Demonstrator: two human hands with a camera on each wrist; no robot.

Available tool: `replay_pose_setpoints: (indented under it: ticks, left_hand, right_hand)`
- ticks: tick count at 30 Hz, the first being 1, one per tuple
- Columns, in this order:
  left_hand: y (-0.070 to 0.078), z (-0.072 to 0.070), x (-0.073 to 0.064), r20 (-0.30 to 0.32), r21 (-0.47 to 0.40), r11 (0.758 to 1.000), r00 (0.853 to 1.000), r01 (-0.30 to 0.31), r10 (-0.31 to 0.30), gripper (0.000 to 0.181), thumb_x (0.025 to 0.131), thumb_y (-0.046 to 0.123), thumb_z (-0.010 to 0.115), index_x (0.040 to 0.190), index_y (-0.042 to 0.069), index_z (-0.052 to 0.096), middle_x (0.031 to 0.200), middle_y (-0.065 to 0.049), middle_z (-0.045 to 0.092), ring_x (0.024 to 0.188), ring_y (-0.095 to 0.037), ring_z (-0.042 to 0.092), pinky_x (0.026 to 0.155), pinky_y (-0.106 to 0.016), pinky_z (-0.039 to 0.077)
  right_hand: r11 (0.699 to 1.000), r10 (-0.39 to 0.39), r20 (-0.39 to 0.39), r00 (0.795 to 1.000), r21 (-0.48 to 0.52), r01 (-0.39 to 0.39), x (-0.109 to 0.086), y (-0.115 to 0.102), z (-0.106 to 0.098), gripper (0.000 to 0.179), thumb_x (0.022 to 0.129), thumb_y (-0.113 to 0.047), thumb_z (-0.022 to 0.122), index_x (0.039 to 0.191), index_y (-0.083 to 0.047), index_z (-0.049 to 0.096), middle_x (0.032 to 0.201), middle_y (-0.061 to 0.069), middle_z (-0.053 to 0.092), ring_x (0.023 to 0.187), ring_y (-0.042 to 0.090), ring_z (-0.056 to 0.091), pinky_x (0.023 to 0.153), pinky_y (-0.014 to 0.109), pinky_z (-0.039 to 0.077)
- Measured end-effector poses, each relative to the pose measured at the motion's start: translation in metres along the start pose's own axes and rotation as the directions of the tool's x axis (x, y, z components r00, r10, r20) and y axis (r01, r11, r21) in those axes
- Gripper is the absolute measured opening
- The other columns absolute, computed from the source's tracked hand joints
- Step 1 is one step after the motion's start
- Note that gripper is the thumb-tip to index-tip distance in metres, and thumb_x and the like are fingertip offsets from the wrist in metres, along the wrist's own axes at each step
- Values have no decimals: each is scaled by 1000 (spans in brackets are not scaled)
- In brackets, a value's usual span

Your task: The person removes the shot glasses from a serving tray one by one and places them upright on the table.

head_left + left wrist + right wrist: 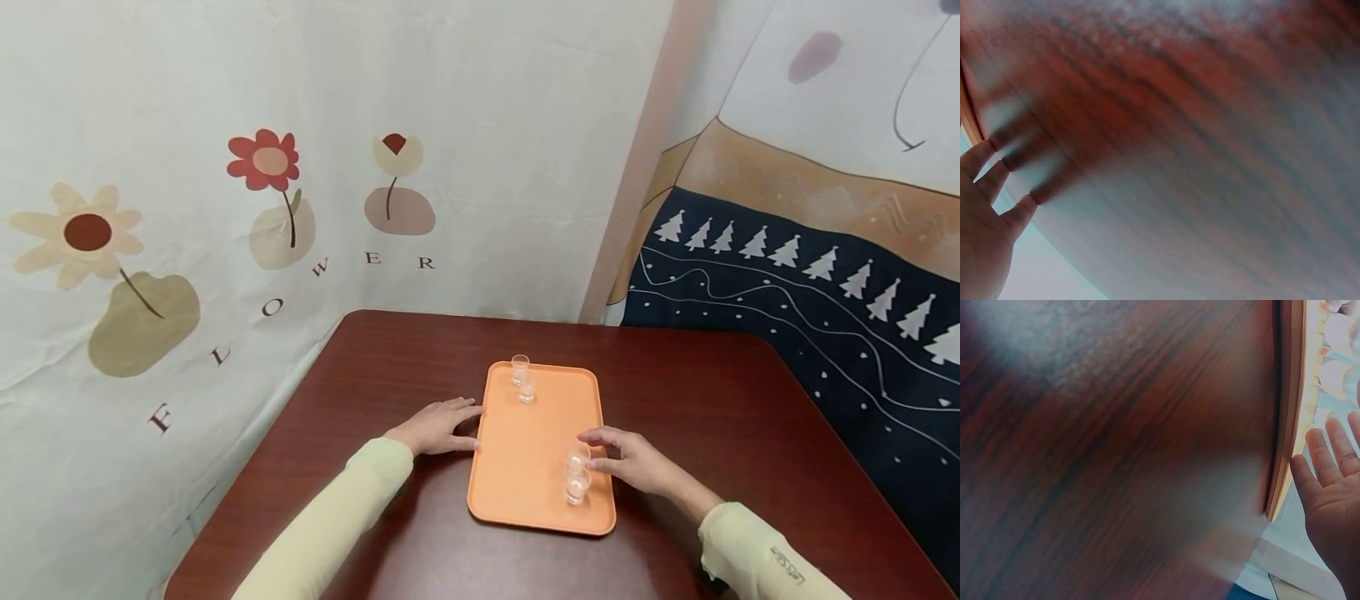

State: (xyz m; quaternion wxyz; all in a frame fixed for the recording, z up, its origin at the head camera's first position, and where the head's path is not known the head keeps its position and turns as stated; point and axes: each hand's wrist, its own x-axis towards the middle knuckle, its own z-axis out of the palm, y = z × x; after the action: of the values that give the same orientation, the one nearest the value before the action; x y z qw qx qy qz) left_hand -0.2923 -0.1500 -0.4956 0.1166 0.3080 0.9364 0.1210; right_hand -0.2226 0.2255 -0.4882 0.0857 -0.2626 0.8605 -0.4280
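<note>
An orange rectangular tray lies on the table with two pairs of small clear glasses on it. In the head view, one far glass and another just nearer stand toward the far left corner. At the near right are a glass and, just in front of it, another glass. My left hand has its fingers extended to the tray's left rim. Over the right rim reaches my right hand, thumb and forefinger apart beside the rear glass of the near pair. Its other fingers look relaxed in the right wrist view.
The dark red-brown wooden table has rounded far corners. Behind it hangs a pale cloth printed with flowers and letters. A dark cloth with white trees hangs at the right.
</note>
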Motion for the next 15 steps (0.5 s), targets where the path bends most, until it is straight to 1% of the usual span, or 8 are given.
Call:
replay_pose_setpoints:
  ticks: [6,9,11,15]
  left_hand:
    - [3,-2,-2,5,5,1000,1000,2,-2,76,91,62,59,153,21,42,157,-10,36,146,-27,29,114,-53,27]
    - [3,-2,-2,7,3,1000,1000,1,-1,75,92,60,60,152,21,42,157,-10,36,146,-27,30,114,-53,27]
    - [3,-3,-2,9,3,1000,1000,3,-3,74,92,59,61,152,21,42,157,-11,36,146,-27,30,115,-52,27]
    - [2,-1,-3,10,8,1000,1000,11,-11,74,92,59,60,153,21,42,157,-11,36,146,-27,29,115,-52,27]
  right_hand:
    - [1000,2,-2,1000,-2,-2,1,-1,3,38,90,-14,74,125,-2,65,121,13,66,115,37,60,96,55,47]
    - [1000,17,-10,1000,-7,-17,2,-3,4,36,89,-13,74,123,-2,67,120,12,67,114,36,61,95,52,49]
    - [1000,25,-11,1000,-7,-25,3,-4,6,35,89,-12,75,122,-3,68,118,11,68,112,35,62,92,47,52]
    - [999,43,-11,999,0,-43,5,-3,8,32,88,-12,76,118,-4,69,114,9,69,109,29,63,85,34,54]
